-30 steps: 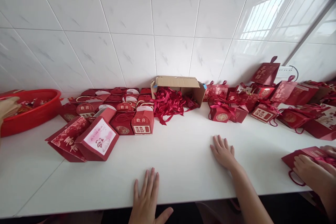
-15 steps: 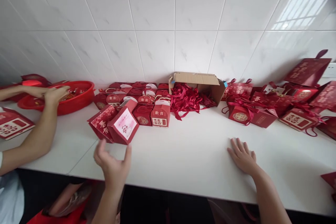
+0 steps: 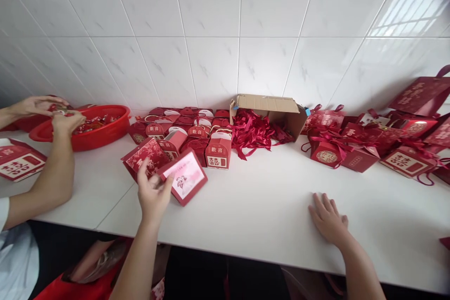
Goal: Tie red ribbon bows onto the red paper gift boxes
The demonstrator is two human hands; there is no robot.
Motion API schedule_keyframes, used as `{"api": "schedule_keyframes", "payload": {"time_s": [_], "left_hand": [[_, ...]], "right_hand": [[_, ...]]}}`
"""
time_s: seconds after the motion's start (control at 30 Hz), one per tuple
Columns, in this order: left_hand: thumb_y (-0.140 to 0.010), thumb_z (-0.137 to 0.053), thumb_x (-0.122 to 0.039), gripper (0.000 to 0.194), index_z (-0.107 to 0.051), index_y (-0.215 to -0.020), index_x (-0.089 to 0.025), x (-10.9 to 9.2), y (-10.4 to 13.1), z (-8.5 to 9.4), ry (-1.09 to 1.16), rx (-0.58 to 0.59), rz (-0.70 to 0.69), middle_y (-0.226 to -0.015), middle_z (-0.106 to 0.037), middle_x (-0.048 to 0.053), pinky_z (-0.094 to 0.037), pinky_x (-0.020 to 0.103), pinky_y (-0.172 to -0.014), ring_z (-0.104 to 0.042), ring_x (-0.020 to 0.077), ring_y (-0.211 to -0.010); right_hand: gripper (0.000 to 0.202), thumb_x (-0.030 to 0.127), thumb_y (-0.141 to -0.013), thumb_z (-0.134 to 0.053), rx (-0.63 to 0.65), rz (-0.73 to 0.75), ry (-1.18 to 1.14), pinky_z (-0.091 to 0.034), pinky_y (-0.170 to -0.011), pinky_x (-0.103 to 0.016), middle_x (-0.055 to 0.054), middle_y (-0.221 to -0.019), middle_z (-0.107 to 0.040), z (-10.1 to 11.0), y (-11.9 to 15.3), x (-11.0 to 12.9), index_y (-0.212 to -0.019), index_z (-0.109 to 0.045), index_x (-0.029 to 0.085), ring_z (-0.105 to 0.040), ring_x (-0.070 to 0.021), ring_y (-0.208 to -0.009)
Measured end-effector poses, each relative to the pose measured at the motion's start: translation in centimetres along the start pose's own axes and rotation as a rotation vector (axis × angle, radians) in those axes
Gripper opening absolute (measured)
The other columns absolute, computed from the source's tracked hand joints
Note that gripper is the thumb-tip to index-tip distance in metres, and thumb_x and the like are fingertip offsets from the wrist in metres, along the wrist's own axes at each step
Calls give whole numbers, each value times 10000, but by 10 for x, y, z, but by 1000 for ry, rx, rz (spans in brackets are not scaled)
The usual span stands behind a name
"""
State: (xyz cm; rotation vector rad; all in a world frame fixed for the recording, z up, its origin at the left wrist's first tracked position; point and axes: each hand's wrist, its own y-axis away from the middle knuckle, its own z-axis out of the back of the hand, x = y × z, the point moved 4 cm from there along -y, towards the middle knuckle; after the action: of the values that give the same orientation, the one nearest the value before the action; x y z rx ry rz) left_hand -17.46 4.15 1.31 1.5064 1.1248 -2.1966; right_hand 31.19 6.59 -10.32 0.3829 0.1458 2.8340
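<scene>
My left hand [image 3: 154,192] has its thumb and fingers closed on the left side of a red gift box [image 3: 186,177], whose pink picture panel faces me. The gift box is tilted. Right behind my fingers stands another red box [image 3: 146,154] with pale floral print and gold lettering. My right hand [image 3: 328,218] lies flat on the white table [image 3: 260,215], fingers stretched out, touching nothing else.
Rows of red boxes [image 3: 218,150] stand near the tiled wall. Beside them a cardboard box [image 3: 269,101] spills dark red ribbons [image 3: 251,131]. Ribbon-tied boxes [image 3: 323,152] sit at right. At left, a co-worker's hands [image 3: 68,119] are over a red basin [image 3: 101,138].
My left hand has taken hold of the picture-panel gift box and moved it rightward, tilting it. The co-worker's hands have risen from the basin. My right hand stays flat.
</scene>
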Motion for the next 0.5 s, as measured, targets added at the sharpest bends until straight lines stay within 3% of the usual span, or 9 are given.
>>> {"api": "schedule_keyframes", "payload": {"time_s": [0.07, 0.13, 0.2, 0.3, 0.33, 0.37, 0.43, 0.5], "left_hand": [[-731, -711, -360, 832, -285, -1419, -169, -5, 25, -9, 93, 84, -12, -992, -683, 110, -548, 344, -796, -671, 232, -899], [-747, -691, -378, 608, -468, -1272, -168, -8, 48, -20, 93, 144, 0, -1012, -664, 110, -550, 314, -768, -662, 228, -894], [-778, -651, -397, 378, -573, -1067, -167, -8, 66, -31, 75, 191, 18, -949, -656, 87, -546, 285, -709, -656, 209, -823], [-827, -586, -418, 267, -586, -934, -174, -8, 81, -49, 87, 233, 30, -856, -648, 60, -531, 267, -658, -642, 189, -750], [-844, -560, -424, 263, -583, -929, -176, -8, 85, -54, 93, 238, 30, -858, -648, 59, -531, 269, -667, -641, 190, -761], [-858, -536, -430, 266, -580, -931, -178, -8, 87, -59, 96, 240, 29, -872, -647, 61, -531, 274, -688, -640, 192, -785], [-878, -501, -442, 277, -576, -932, -181, -10, 89, -64, 98, 240, 29, -894, -644, 64, -529, 282, -726, -636, 197, -829], [-887, -491, -445, 283, -571, -957, -182, -11, 92, -65, 101, 250, 35, -938, -641, 72, -530, 286, -742, -635, 202, -872]], "right_hand": [[584, 379, -915, -266, -9, 9, -3, -240, -986, -702, -243, -1499, -244, -2, 3, 20, -1409, -375, 88, -214, -433, -1379], [585, 380, -901, -334, 8, 106, -14, -270, -974, -690, -273, -1481, -264, -8, 12, 52, -1387, -403, 60, -223, -457, -1367], [544, 336, -894, -377, 46, 265, -43, -289, -1001, -650, -223, -1491, -288, -15, 28, 91, -1381, -431, 100, -246, -421, -1372], [547, 162, -829, -440, 138, 559, -104, -274, -1104, -509, -33, -1488, -357, -23, 65, 150, -1363, -478, 269, -290, -281, -1388], [619, 88, -788, -434, 164, 652, -130, -251, -1119, -506, -19, -1492, -347, -22, 75, 165, -1378, -462, 274, -273, -276, -1396], [663, 37, -743, -436, 195, 727, -168, -258, -1107, -535, -75, -1491, -338, -21, 82, 178, -1385, -461, 197, -269, -318, -1391], [643, 7, -689, -457, 228, 798, -202, -339, -1069, -500, -124, -1440, -421, -12, 81, 192, -1312, -548, 137, -359, -342, -1340], [503, 18, -688, -479, 264, 844, -237, -449, -985, -374, -78, -1273, -604, 0, 59, 197, -1108, -695, 191, -540, -272, -1185]]}}
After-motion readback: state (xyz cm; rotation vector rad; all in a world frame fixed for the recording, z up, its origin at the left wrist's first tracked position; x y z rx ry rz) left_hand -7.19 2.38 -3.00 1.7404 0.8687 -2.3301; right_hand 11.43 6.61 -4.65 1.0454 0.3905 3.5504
